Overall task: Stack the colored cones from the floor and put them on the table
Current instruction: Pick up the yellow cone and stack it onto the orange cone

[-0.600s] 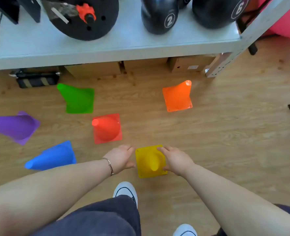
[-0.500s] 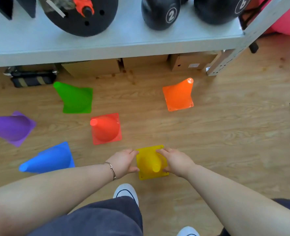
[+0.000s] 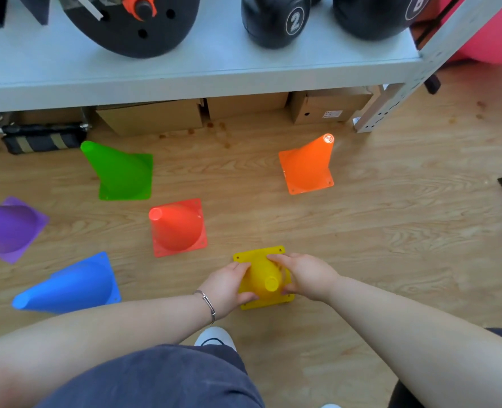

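A yellow cone (image 3: 263, 275) stands upright on the wooden floor just in front of me. My left hand (image 3: 229, 285) grips its left side and my right hand (image 3: 305, 276) grips its right side, fingers wrapped around the cone body. Other cones stand apart on the floor: red (image 3: 177, 228), green (image 3: 120, 172), orange (image 3: 310, 167), blue (image 3: 70, 285) and purple (image 3: 6, 228). The grey table (image 3: 214, 66) runs across the top of the view.
On the table sit a black weight plate (image 3: 132, 28) and black kettlebells (image 3: 273, 22). Cardboard boxes (image 3: 155, 116) and a dark bag (image 3: 42, 138) lie under it. The table leg (image 3: 391, 110) stands at the right. My shoe (image 3: 214, 337) is below the yellow cone.
Both hands have closed in from the base edges onto the body of the yellow cone and now grip it. The other cones have not moved.
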The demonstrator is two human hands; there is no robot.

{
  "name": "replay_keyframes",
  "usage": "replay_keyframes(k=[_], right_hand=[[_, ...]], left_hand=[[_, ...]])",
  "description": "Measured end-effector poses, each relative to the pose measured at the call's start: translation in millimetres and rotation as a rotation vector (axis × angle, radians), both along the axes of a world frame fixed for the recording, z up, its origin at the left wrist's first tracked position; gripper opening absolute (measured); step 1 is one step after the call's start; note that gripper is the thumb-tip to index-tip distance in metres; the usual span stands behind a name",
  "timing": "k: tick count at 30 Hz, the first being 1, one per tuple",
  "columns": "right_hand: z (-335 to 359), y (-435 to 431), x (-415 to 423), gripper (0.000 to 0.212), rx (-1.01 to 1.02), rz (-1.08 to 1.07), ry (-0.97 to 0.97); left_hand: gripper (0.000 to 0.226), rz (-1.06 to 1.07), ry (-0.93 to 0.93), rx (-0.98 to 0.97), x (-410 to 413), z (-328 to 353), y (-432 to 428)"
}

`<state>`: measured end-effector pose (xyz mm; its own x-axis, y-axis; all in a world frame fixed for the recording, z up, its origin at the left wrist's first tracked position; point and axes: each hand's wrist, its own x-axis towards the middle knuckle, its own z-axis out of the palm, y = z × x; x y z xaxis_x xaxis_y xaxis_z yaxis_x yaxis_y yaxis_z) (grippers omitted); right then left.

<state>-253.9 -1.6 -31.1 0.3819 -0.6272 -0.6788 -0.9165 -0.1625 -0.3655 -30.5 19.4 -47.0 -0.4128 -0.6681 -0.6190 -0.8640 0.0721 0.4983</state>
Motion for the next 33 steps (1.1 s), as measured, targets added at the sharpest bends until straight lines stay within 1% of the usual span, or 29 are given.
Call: replay_keyframes(k=[6, 10, 14, 19, 24, 27, 33], right_hand=[[20.0, -30.4, -7.9, 0.087, -0.064, -0.096, -0.063], [46.5, -50.2, -18.1, 0.087, -0.104, -0.18, -0.139], [78.8, -72.2, -32.0, 0.087, -0.129, -0.283, -0.243], [128.2, -115.0, -59.8, 0.079, -0.235, -0.291, -0.291], [166.1, -164.3, -88.5, 0.079, -0.319, -0.318, -0.317], [171.7, -187.4, -103.6, 0.076, -0.344, -0.356, -0.314], [153.6, -213.4, -122.1, 0.071, -0.29, -0.428, -0.29]], left_hand=[[0.078, 0.07, 0.07, -0.084, -5.0, 22.4, -36.7], [0.073, 0.114, 0.106, -0.213, -10.6, 46.4, -59.3], [0.071, 0.176, 0.169, -0.274, -22.4, 73.8, -81.1], [0.069, 0.223, 0.247, -0.404, -47.1, 115.1, -125.9], [0.066, 0.214, 0.299, -0.467, -77.0, 146.2, -180.8], [0.064, 0.223, 0.316, -0.491, -94.3, 152.3, -207.4], [0.064, 0.209, 0.284, -0.486, -119.9, 137.7, -239.8]])
